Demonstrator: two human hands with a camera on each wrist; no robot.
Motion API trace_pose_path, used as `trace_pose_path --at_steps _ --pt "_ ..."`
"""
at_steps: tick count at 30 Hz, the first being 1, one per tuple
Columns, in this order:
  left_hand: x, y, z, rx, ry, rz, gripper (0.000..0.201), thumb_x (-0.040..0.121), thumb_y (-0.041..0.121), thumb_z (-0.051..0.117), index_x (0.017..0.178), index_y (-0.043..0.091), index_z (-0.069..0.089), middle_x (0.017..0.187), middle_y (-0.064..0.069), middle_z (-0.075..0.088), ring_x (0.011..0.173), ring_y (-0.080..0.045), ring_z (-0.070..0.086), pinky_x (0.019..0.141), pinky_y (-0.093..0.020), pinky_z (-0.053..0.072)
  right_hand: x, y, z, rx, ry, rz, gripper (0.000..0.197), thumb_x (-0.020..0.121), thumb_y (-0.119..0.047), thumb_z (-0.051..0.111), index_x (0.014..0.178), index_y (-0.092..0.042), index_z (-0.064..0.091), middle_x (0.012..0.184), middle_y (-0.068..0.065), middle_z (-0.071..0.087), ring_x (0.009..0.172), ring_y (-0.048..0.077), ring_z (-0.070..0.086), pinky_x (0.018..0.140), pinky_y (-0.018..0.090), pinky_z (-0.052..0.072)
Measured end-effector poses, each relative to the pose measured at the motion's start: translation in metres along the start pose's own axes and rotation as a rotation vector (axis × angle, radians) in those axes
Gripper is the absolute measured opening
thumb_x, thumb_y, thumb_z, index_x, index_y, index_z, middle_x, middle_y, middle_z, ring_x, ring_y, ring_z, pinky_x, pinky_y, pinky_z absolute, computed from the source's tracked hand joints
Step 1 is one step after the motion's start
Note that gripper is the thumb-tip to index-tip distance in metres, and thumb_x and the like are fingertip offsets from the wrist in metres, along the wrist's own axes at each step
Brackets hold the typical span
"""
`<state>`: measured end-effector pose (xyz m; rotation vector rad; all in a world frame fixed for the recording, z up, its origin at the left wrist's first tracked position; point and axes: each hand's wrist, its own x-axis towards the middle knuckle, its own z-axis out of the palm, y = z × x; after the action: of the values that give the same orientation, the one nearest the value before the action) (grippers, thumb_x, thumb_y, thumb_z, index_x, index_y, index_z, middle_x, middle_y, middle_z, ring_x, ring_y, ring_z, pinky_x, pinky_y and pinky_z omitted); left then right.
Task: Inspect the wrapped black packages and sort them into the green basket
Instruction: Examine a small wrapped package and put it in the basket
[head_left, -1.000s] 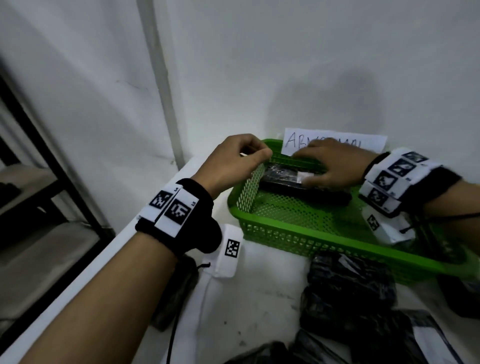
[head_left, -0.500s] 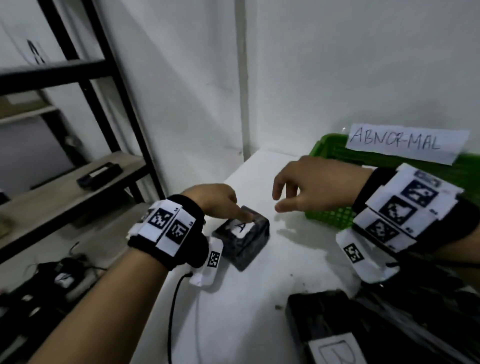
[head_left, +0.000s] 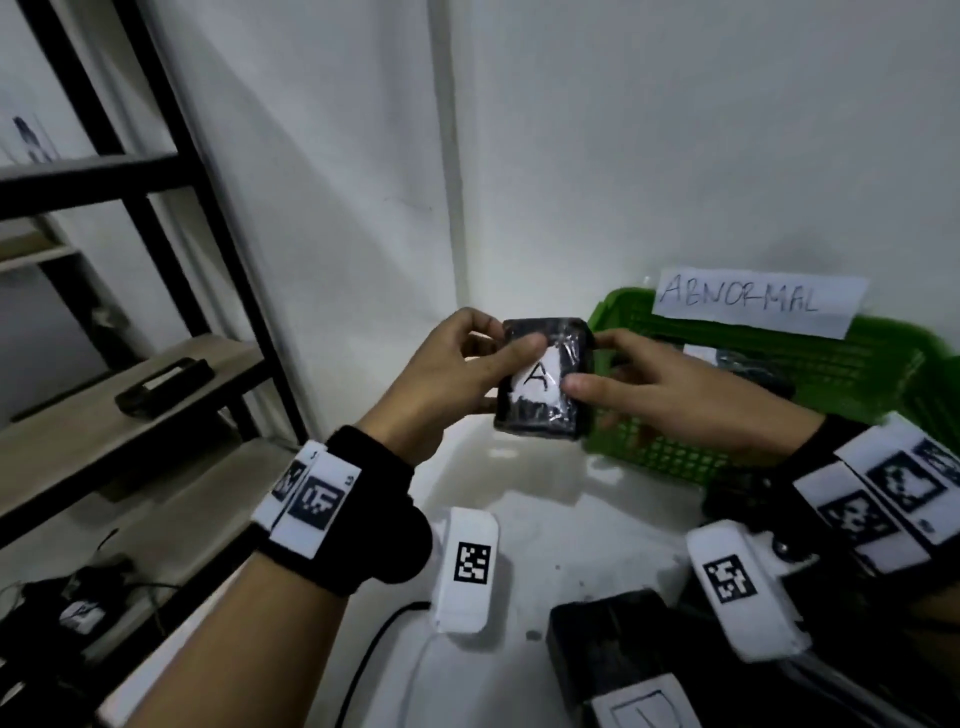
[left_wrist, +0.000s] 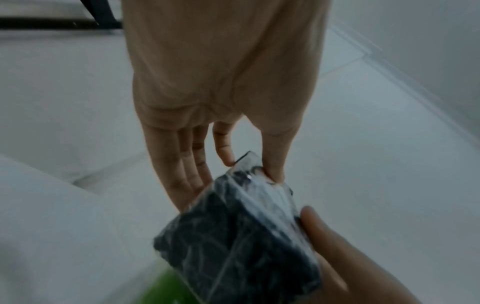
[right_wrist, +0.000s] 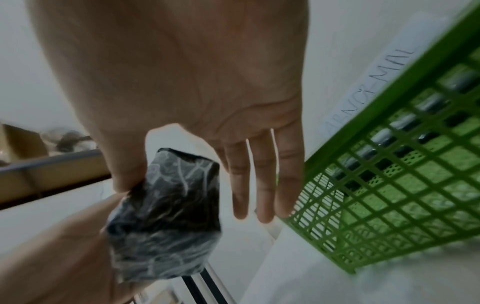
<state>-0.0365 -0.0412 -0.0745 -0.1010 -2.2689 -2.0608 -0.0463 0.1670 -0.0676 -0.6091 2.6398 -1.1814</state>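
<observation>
A black package wrapped in clear film, with a white label marked "A", is held upright above the white table. My left hand pinches its left edge, thumb on the front and fingers behind. My right hand pinches the right edge, thumb on the label. The left wrist view shows the package at my left hand; the right wrist view shows the package under my right hand. The green basket stands just right of the package, tagged "ABNORMAL", with a black package inside.
A black metal rack stands at the left, with a dark device on its wooden shelf. Several more black packages lie at the table's near right. A black cable runs over the near edge. The wall corner is close behind.
My right hand left the basket. The "A" package, lying on the table under my left fingers half a second ago, is now lifted and held by both hands beside the basket.
</observation>
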Motion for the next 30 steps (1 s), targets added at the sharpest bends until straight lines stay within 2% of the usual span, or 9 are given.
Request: trace_pose_path --at_steps 3,5,10,13,16,21,24,27,30 --pt "0.014 0.008 0.041 -0.081 -0.122 0.099 0.015 0.093 0.021 0.066 0.098 0.012 0.055 0.1 -0.01 0.065 0.08 -0.015 0.064 0.071 -0.027 0.054 -0.012 0.015 -0.022 0.33 0.225 0.029 0.051 0.089 -0.038 0.068 0.136 -0.029 0.05 0.102 -0.01 0.074 0.079 0.006 0.074 0.077 0.036 0.061" --pt "0.025 0.01 0.069 -0.128 -0.196 0.199 0.014 0.094 0.011 0.064 0.106 0.007 0.058 0.1 -0.01 0.069 0.085 -0.015 0.065 0.077 -0.027 0.053 -0.022 0.028 -0.044 0.476 0.358 0.025 0.046 0.091 -0.023 0.068 0.134 -0.026 0.053 0.09 -0.01 0.077 0.076 0.008 0.074 0.079 0.038 0.06" --pt "0.041 0.015 0.136 -0.209 -0.269 0.324 0.025 0.088 0.016 0.072 0.109 0.009 0.061 0.102 -0.008 0.071 0.09 -0.014 0.066 0.075 -0.025 0.052 -0.052 0.052 -0.082 0.541 0.533 -0.032 0.066 0.063 -0.036 0.078 0.125 -0.024 0.061 0.113 0.0 0.076 0.099 0.016 0.075 0.085 0.044 0.061" --pt "0.041 0.019 0.157 -0.246 -0.294 0.314 0.021 0.091 0.013 0.069 0.11 0.01 0.061 0.101 0.001 0.07 0.087 -0.004 0.068 0.07 -0.02 0.053 -0.061 0.062 -0.089 0.539 0.618 -0.032 0.065 0.067 -0.034 0.079 0.128 -0.021 0.06 0.117 0.003 0.074 0.099 0.016 0.074 0.074 0.036 0.06" --pt "0.041 0.017 0.162 -0.237 -0.391 0.277 0.03 0.085 0.021 0.07 0.114 0.018 0.061 0.115 0.003 0.067 0.098 -0.01 0.069 0.082 -0.035 0.059 -0.062 0.07 -0.089 0.557 0.68 -0.028 0.051 0.082 -0.019 0.078 0.13 -0.018 0.059 0.116 0.006 0.074 0.093 0.011 0.074 0.062 0.023 0.055" --pt "0.038 0.014 0.166 -0.273 -0.383 0.235 0.042 0.087 0.008 0.07 0.125 0.015 0.053 0.115 -0.008 0.071 0.098 -0.02 0.072 0.096 -0.048 0.055 -0.061 0.077 -0.089 0.469 0.721 -0.031 0.06 0.071 -0.035 0.077 0.128 -0.023 0.06 0.112 0.001 0.075 0.1 0.017 0.074 0.073 0.038 0.06" --pt "0.035 0.014 0.168 -0.265 -0.365 0.243 0.048 0.085 0.01 0.074 0.128 0.015 0.052 0.112 -0.007 0.073 0.096 -0.022 0.072 0.095 -0.053 0.053 -0.069 0.078 -0.089 0.444 0.702 -0.047 0.059 0.075 -0.036 0.078 0.129 -0.023 0.058 0.115 0.001 0.074 0.1 0.016 0.074 0.069 0.032 0.058" --pt "0.031 0.018 0.17 -0.234 -0.393 0.259 0.048 0.087 0.009 0.072 0.13 0.014 0.052 0.112 -0.003 0.071 0.097 -0.019 0.072 0.092 -0.048 0.057 -0.078 0.075 -0.092 0.443 0.686 -0.064 0.053 0.082 -0.029 0.081 0.129 -0.02 0.058 0.117 0.003 0.073 0.098 0.013 0.074 0.067 0.024 0.057" --pt "0.028 0.018 0.175 -0.225 -0.439 0.257 0.045 0.09 0.006 0.066 0.133 0.01 0.053 0.117 -0.003 0.07 0.101 -0.016 0.071 0.09 -0.039 0.059 -0.083 0.076 -0.092 0.402 0.723 -0.066 0.06 0.074 -0.036 0.083 0.127 -0.02 0.061 0.113 0.003 0.074 0.096 0.014 0.075 0.07 0.029 0.059"
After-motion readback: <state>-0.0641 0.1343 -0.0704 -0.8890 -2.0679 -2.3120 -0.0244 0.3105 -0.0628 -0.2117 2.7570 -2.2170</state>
